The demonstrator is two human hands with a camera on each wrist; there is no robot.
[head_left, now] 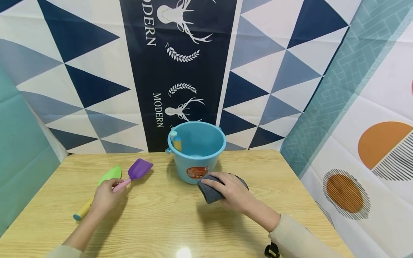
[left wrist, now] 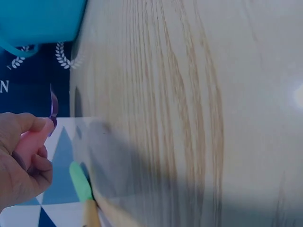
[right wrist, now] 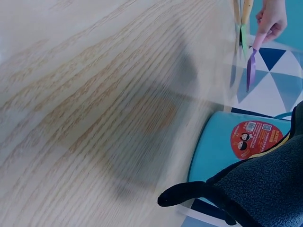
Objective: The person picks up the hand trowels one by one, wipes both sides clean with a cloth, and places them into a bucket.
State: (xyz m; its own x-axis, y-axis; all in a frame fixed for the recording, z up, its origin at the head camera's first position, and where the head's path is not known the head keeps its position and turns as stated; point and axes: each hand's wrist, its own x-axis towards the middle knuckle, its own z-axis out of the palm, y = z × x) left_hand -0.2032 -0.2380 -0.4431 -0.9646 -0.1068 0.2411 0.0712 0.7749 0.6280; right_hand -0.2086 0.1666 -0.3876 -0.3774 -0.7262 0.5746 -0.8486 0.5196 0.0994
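Note:
My left hand [head_left: 107, 196] grips the pink handle of a toy shovel [head_left: 139, 169] with a purple blade, held above the table. Below it lies a second toy shovel [head_left: 111, 174], with a green blade and a yellow handle, partly covered by that hand. In front of the blue bucket [head_left: 193, 150], my right hand [head_left: 235, 190] holds a folded dark grey cloth [head_left: 211, 192], fingers over its top. Fuzzy cloth [right wrist: 265, 184] fills the lower right of the right wrist view, where the right hand is hidden. A yellow handle [head_left: 177, 144] with a blue end stands inside the bucket.
The wooden table [head_left: 155, 222] ends at a patterned cloth wall [head_left: 106, 75] just behind the bucket. More hanging cloth [head_left: 348, 179] borders the right side, and a teal sheet [head_left: 25, 154] the left. A pale-ended handle [head_left: 173, 135] also leans in the bucket.

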